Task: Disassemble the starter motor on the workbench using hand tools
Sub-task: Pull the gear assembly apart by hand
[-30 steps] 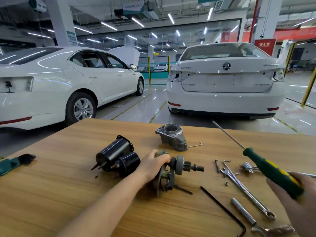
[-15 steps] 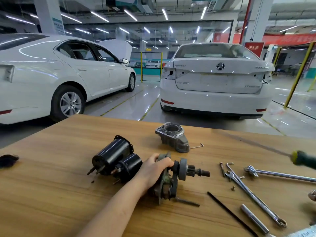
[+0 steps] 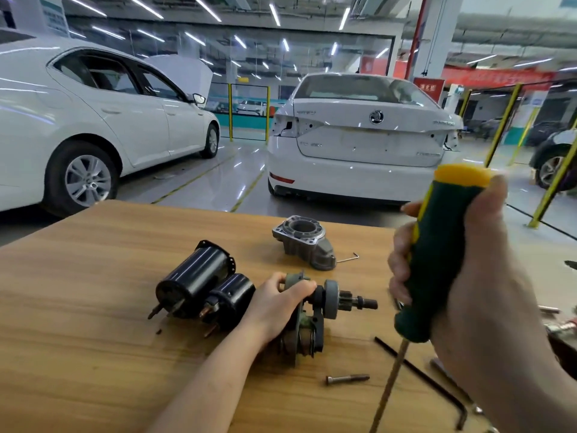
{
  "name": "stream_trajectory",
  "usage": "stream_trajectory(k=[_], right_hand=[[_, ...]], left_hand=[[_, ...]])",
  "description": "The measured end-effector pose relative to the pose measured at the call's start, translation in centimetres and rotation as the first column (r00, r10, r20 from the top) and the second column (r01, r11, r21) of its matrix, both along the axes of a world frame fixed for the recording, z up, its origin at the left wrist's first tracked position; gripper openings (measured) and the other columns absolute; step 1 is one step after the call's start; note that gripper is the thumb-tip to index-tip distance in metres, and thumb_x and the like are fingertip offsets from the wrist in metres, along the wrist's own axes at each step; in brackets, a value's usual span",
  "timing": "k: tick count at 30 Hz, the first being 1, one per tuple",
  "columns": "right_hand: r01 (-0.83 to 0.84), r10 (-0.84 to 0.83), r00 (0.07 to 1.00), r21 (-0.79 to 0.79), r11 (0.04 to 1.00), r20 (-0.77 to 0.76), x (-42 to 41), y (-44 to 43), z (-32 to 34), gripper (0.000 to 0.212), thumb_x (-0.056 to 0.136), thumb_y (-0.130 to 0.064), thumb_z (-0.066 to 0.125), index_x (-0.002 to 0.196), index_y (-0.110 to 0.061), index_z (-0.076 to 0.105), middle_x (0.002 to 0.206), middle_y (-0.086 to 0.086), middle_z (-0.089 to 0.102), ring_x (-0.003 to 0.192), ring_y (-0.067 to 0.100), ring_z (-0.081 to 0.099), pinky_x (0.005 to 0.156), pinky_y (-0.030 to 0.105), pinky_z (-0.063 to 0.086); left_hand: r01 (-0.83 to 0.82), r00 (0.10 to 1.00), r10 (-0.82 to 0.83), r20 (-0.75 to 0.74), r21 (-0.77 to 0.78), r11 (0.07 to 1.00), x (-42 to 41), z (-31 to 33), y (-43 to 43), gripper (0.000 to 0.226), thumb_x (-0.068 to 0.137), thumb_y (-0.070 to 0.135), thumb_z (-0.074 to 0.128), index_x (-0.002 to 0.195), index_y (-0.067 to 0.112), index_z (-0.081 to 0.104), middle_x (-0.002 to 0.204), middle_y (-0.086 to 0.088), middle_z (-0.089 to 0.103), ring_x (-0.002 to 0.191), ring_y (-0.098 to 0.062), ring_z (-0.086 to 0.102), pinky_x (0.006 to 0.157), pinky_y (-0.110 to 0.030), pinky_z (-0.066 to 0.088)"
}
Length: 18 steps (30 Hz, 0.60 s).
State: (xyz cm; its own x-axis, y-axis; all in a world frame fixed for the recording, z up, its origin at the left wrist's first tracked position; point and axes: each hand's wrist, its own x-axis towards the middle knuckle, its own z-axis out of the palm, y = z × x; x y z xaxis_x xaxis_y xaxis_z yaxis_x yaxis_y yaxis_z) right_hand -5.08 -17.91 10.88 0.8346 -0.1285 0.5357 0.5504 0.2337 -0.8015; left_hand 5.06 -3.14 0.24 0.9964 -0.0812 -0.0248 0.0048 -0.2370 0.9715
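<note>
Lying beneath left fingers (image 3: 300, 290): starter drive (image 3: 331, 299)

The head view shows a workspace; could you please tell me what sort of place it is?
Probably a car repair workshop: a white car parked behind the wooden workbench, starter motor parts on it, and a screwdriver in the right hand.

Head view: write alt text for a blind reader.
A left hand grips a grey-green starter drive assembly on a wooden workbench while the right hand holds a green-and-yellow-handled screwdriver, shaft pointing down. Two black cylindrical motor housings lie left of it; a grey cast-metal end housing stands behind.
</note>
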Motion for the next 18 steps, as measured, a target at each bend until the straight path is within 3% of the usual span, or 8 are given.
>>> stream_trajectory(k=[1, 5, 10, 14, 18], right_hand=[[-0.050, 0.052, 0.998, -0.099, 0.994, 0.017, -0.7, 0.7, 0.9, 0.055, 0.057, -0.079, 0.051, 0.072, -0.027, 0.063, 0.057, -0.003, 0.056, 0.042, 0.008, 0.047, 0.037, 0.018, 0.037], [-0.001, 0.007, 0.997, -0.077, 0.997, 0.077, -0.4, 1.8, 0.5, 0.063, 0.061, -0.075, 0.050, 0.082, -0.016, 0.053, 0.056, -0.004, 0.055, 0.043, 0.009, 0.046, 0.039, 0.018, 0.037], [0.088, -0.080, 0.987, -0.047, 0.995, 0.140, 0.1, 1.7, -0.1, 0.061, 0.061, -0.077, 0.049, 0.080, -0.018, 0.052, 0.056, -0.005, 0.057, 0.043, 0.008, 0.048, 0.040, 0.016, 0.038], [0.163, -0.145, 0.964, -0.065, 0.984, 0.225, 0.2, 1.4, -0.5, 0.053, 0.069, -0.071, 0.045, 0.080, -0.019, 0.049, 0.058, -0.006, 0.056, 0.045, 0.006, 0.049, 0.042, 0.015, 0.039], [0.242, -0.184, 0.942, -0.186, 0.952, 0.281, 0.5, 1.2, -0.9, 0.043, 0.075, -0.070, 0.048, 0.080, -0.027, 0.051, 0.060, -0.003, 0.055, 0.049, 0.011, 0.048, 0.043, 0.022, 0.040]], left_hand=[[-0.006, 1.000, 0.007, 0.010, -0.008, 1.000, 0.0, -0.1, 0.1, 0.041, 0.059, 0.059, 0.056, 0.088, 0.030, 0.055, 0.093, 0.005, 0.062, 0.089, -0.012, 0.058, 0.076, -0.030, 0.047], [-0.009, 1.000, 0.010, 0.017, -0.061, 0.998, -0.2, -0.1, 0.2, 0.044, 0.059, 0.056, 0.057, 0.092, 0.025, 0.059, 0.095, -0.001, 0.066, 0.093, -0.019, 0.061, 0.089, -0.043, 0.049], [-0.020, 0.999, 0.023, 0.025, -0.100, 0.995, -0.3, 0.0, 0.2, 0.034, 0.059, 0.053, 0.056, 0.084, 0.030, 0.056, 0.092, 0.005, 0.064, 0.089, -0.012, 0.059, 0.074, -0.029, 0.048], [-0.033, 0.999, 0.037, 0.026, -0.121, 0.992, -0.4, -0.1, 0.3, 0.040, 0.060, 0.052, 0.057, 0.088, 0.024, 0.060, 0.092, -0.001, 0.066, 0.090, -0.017, 0.062, 0.082, -0.035, 0.049], [-0.037, 0.999, 0.041, 0.022, -0.143, 0.989, -0.3, -0.3, 0.3, 0.042, 0.060, 0.052, 0.057, 0.090, 0.023, 0.061, 0.093, -0.003, 0.067, 0.091, -0.020, 0.062, 0.083, -0.038, 0.050]])
